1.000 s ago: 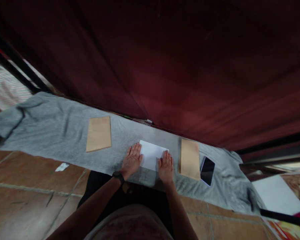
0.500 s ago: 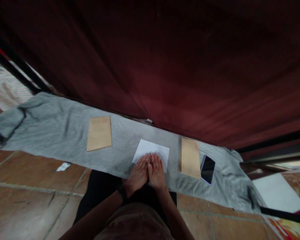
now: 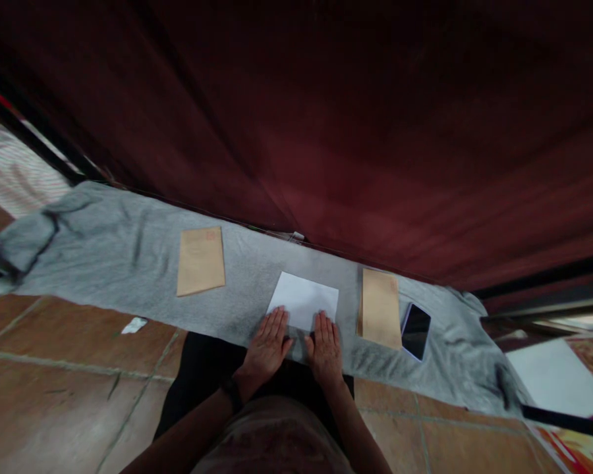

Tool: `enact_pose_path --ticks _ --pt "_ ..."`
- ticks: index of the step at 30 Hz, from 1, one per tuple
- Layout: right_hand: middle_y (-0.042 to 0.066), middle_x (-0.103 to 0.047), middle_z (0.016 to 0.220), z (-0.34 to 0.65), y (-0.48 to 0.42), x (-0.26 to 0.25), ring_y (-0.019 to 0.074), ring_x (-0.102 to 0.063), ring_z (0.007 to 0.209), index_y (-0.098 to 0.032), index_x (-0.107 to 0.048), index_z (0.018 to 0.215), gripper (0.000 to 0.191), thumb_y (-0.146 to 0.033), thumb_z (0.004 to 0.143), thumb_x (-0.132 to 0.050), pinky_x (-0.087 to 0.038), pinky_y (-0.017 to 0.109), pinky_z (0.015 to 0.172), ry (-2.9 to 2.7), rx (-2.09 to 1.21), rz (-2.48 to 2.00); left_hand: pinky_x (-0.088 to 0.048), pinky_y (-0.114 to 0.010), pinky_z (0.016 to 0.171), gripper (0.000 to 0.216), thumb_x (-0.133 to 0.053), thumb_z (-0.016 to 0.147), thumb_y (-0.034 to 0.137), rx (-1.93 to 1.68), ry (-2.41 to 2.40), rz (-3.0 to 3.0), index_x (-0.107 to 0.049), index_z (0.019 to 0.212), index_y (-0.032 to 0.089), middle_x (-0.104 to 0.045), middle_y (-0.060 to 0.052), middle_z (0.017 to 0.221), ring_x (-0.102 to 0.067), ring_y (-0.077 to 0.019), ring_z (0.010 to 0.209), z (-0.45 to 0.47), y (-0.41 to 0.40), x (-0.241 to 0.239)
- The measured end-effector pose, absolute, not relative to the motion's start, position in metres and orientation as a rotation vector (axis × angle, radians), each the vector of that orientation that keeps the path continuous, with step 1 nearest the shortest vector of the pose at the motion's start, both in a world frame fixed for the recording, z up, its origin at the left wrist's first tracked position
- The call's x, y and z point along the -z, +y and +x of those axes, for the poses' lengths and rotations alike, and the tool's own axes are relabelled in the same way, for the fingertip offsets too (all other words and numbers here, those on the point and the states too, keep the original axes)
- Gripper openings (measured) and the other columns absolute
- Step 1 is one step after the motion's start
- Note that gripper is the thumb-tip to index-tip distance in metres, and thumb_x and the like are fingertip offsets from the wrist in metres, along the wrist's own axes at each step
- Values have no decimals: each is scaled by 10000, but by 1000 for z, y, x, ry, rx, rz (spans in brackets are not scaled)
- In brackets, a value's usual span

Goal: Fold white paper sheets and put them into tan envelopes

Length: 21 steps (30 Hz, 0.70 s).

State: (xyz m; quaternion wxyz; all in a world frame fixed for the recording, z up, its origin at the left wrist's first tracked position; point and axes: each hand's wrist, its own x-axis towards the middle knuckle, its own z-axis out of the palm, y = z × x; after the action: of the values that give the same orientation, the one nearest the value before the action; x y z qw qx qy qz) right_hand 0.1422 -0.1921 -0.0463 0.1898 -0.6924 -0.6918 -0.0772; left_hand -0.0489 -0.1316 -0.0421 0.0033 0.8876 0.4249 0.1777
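Note:
A white sheet of paper [image 3: 306, 294] lies flat on the grey cloth in front of me, its near edge partly covered by my fingers. My left hand [image 3: 269, 342] rests palm down with fingers stretched over the paper's near left corner. At the near right corner, my right hand [image 3: 325, 347] lies flat in the same way. Both hands are open, a hand's width or so apart, and neither grips anything. To the left lies a brown envelope [image 3: 201, 262] with a small red mark; on the right is a stack of brown envelopes [image 3: 380, 309].
A phone [image 3: 416, 332] lies right of the stacked envelopes. The grey cloth [image 3: 113, 250] covers a narrow bench against a dark red curtain [image 3: 326, 151]. A scrap of white litter [image 3: 134, 325] is on the tiled floor [image 3: 69, 395]. A white board [image 3: 558, 376] stands at far right.
My hands were together at the middle of the paper's near edge. They have slid apart, the left hand toward the left corner and the right hand toward the right.

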Motion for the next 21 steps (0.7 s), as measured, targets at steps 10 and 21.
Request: enact_pose_path --ticks 10,21 --pt "191 -385 1606 151 -200 50 290 -363 1497 -122 -136 1630 631 -377 1092 -341 -337 530 1196 -1843 219 -2022 -303 -517 1238 619 -366 1020 276 -579 1469 2750 -278 1580 30 -394 -212 1592 -328 -301 1511 -46 -128 37" --pt "159 -441 1583 139 -131 36 237 -350 1503 -108 -378 1560 542 -372 1098 -272 -291 473 1225 -1968 -1 -1987 -262 -468 1266 588 -350 974 139 -386 1112 2802 -357 1554 48 -365 -173 1621 -271 -269 1536 15 -76 41"
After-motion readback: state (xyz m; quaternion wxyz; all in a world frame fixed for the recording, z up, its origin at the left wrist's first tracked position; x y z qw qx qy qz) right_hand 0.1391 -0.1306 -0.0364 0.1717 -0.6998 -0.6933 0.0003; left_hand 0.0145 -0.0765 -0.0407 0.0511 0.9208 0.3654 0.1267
